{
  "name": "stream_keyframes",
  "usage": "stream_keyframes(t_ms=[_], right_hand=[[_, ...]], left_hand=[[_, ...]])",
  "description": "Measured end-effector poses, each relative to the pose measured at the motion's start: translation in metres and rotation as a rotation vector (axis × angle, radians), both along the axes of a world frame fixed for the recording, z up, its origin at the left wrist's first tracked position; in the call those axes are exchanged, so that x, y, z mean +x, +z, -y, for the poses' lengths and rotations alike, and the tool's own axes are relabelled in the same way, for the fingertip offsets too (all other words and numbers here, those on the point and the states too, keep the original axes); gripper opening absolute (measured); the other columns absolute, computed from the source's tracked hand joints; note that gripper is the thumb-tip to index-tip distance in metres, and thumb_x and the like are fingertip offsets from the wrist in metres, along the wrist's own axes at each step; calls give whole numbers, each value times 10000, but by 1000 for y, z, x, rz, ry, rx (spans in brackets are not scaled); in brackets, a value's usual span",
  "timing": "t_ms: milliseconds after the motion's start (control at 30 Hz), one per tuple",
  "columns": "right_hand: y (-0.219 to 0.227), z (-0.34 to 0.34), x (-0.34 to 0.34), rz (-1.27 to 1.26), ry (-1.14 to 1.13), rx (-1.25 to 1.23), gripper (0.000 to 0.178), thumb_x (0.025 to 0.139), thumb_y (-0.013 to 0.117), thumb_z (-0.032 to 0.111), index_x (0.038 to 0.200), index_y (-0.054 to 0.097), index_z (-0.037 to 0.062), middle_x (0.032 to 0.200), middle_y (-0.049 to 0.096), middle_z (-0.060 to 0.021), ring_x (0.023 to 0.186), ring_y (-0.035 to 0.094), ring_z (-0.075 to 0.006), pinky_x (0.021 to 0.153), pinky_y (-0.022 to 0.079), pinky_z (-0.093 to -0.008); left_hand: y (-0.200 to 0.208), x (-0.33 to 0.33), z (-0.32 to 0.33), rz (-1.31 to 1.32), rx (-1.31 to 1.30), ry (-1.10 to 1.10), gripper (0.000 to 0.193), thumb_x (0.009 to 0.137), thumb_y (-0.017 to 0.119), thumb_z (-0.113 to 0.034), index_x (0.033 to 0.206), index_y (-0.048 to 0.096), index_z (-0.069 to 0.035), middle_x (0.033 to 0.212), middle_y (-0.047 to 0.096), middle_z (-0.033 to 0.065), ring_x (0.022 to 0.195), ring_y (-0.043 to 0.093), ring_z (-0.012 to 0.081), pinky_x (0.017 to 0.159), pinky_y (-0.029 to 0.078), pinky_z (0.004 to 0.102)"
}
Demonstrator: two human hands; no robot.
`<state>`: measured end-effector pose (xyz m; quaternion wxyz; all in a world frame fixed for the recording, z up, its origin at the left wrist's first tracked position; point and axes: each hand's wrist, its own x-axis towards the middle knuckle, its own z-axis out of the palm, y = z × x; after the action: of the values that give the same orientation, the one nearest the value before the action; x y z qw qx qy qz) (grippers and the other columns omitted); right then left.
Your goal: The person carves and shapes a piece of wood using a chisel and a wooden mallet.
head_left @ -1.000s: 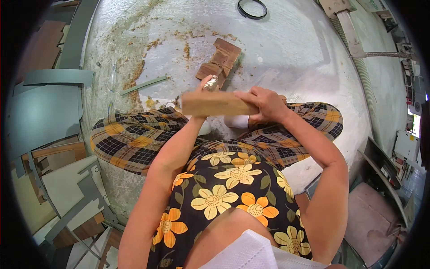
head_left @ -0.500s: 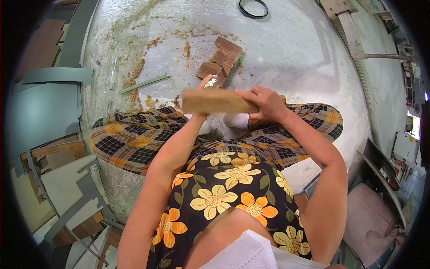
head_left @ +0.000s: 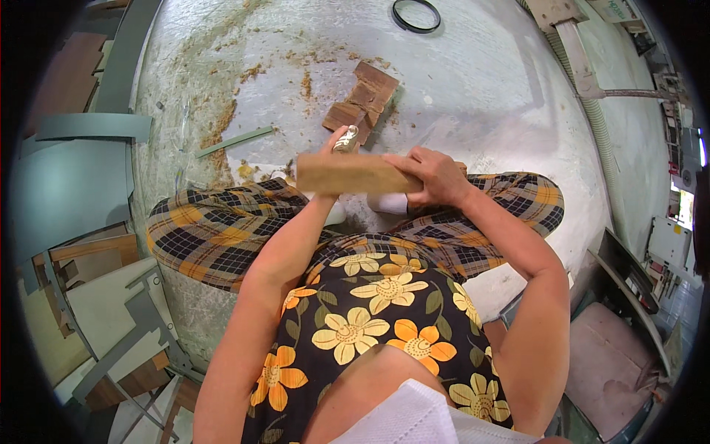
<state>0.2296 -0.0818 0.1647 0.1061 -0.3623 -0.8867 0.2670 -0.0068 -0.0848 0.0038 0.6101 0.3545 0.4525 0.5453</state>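
My right hand (head_left: 436,176) is closed around one end of a long light-brown wooden block (head_left: 336,174), held level above my crossed legs. Blurred by motion, the block spans leftward and covers most of my left hand (head_left: 333,140). That hand's visible fingers grip a chisel (head_left: 347,139) with a shiny, pale metal handle. Its dark blade points away from me, down toward a reddish-brown piece of wood (head_left: 376,87) on the floor; whether the tip touches is unclear. The brown piece looks carved, with a cut-in middle.
Wood shavings (head_left: 222,122) litter the floor around the brown piece. A thin green strip (head_left: 235,140) lies left of it, and a black ring (head_left: 416,16) farther off. Stacked boards and panels (head_left: 81,181) line the left; a ribbed hose (head_left: 600,133) runs along the right.
The wooden block in my right hand has shifted slightly left and nearer to me. My left hand keeps its hold on the chisel, and the brown piece stays in place.
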Motion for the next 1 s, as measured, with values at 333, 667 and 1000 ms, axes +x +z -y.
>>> stream_keyframes(t_ms=[333,667,1000], right_hand=[[-4,-1,-6,70,-94,16,890,589,809,215,1424,502,259,867,552,-87,787,604,-284,692,537,-390],[3,-7,-9,41,-136,-7,889,601,776,218,1438,479,268,856,542,-101,797,612,-300,691,551,-399],[5,-34,12,-448,-663,-35,786,695,744,181,1434,481,146,1209,635,-172,1081,642,-330,932,512,-400]], left_hand=[[-8,-1,3,144,-26,31,469,935,635,-98,1381,500,-51,1246,600,85,1066,601,152,936,505,326],[-14,8,-4,149,79,134,479,860,726,-90,1312,572,-50,1197,641,85,1007,625,183,892,517,312],[30,6,-14,-638,52,161,433,782,810,-93,1191,669,-109,1018,728,100,884,681,153,793,541,319]])
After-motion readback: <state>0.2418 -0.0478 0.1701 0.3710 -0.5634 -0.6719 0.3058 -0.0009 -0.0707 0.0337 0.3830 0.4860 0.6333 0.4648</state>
